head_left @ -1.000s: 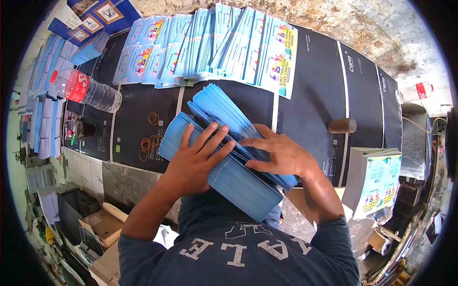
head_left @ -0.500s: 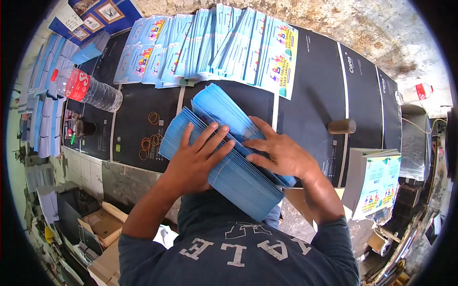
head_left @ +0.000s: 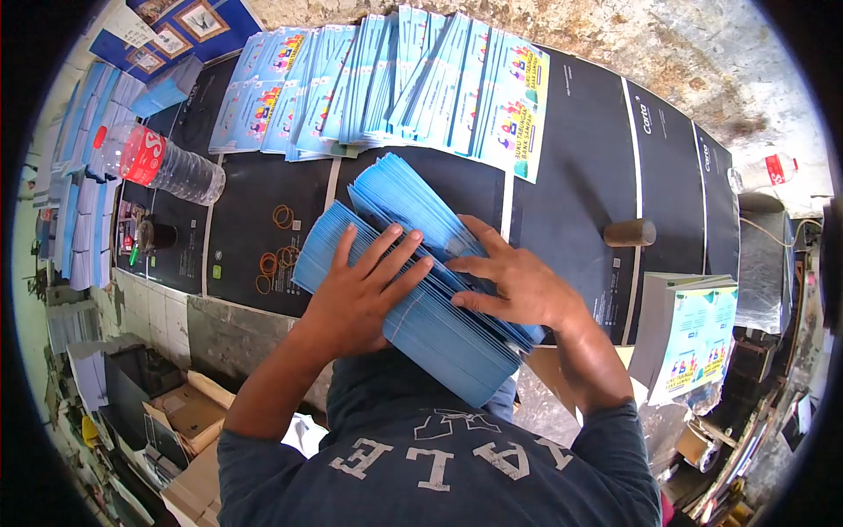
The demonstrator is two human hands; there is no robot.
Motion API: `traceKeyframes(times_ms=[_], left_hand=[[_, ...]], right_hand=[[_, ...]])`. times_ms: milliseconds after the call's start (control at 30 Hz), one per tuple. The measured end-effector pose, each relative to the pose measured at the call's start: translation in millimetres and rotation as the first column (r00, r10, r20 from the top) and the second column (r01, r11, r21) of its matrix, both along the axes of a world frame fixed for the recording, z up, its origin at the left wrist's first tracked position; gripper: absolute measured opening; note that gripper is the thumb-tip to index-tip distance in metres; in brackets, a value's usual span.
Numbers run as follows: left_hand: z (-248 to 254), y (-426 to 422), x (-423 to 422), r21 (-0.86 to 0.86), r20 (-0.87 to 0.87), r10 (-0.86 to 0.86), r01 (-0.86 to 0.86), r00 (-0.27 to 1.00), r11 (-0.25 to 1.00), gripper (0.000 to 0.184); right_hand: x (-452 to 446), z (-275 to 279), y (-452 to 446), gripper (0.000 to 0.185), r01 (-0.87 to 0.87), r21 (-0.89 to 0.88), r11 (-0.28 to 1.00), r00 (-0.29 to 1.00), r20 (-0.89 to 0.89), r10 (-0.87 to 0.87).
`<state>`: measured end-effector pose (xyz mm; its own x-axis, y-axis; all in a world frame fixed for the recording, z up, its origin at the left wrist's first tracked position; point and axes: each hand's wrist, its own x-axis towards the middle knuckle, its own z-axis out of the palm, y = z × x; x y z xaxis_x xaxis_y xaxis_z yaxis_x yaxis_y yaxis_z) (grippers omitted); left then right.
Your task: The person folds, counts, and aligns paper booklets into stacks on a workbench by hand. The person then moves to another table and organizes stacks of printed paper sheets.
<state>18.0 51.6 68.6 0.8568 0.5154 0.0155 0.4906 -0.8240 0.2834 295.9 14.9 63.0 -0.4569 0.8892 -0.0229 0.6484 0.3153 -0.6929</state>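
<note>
Palm down, my left hand (head_left: pixel 356 294) splays open toward one o'clock on the blue stack (head_left: pixel 452 338), lengthwise ten-to-four; my right hand (head_left: pixel 524 285) points toward ten, grip unclear.

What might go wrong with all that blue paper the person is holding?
The blue paper stack sticks out past the table towards the person's body, so some might slide down if the hands let go.

It also has a gap between two fanned parts, with the left hand and right hand on it. Pushing unevenly might bend corners.
</note>
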Motion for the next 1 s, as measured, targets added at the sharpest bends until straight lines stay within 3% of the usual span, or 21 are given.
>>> traceKeyframes(times_ms=[133,233,300,400,633,733,800,1000], left_hand=[[0,1,-1,0.006,-0.014,-0.009,0.009,1.000,1.000,0.109],[-2,0,-2,0.018,-0.039,-0.013,0.013,0.999,1.000,0.107],[-6,-2,-3,0.034,0.021,0.015,-0.016,1.000,0.999,0.105],[-4,-2,-3,0.051,0.018,0.000,-0.001,1.000,0.999,0.102],[-1,-1,-2,0.014,0.011,0.005,-0.005,1.000,1.000,0.104],[0,-1,-1,0.004,-0.004,0.003,-0.003,1.000,1.000,0.106],[0,-1,-1,0.000,0.000,0.004,-0.004,1.000,1.000,0.107],[-2,0,-1,-0.008,-0.006,0.000,0.000,1.000,1.000,0.106]], right_hand=[[0,-1,0,0.039,0.001,0.006,1.000,1.000,0.009,-0.001],[-3,3,-1,0.034,0.064,-0.089,0.994,0.996,-0.049,-0.068],[-3,2,-3,0.028,-0.024,0.029,0.999,0.998,-0.063,0.025],[-6,9,-5,0.024,-0.024,0.069,0.997,0.999,-0.028,0.026],[-1,-3,-2,0.030,-0.030,0.066,0.997,0.997,-0.071,0.035],[-5,6,-4,0.036,-0.003,-0.041,0.999,0.999,-0.045,0.001],[-7,9,-6,0.037,-0.031,0.068,0.997,0.999,-0.025,0.033],[-6,4,-5,0.038,-0.027,0.064,0.998,0.999,-0.023,0.029]])
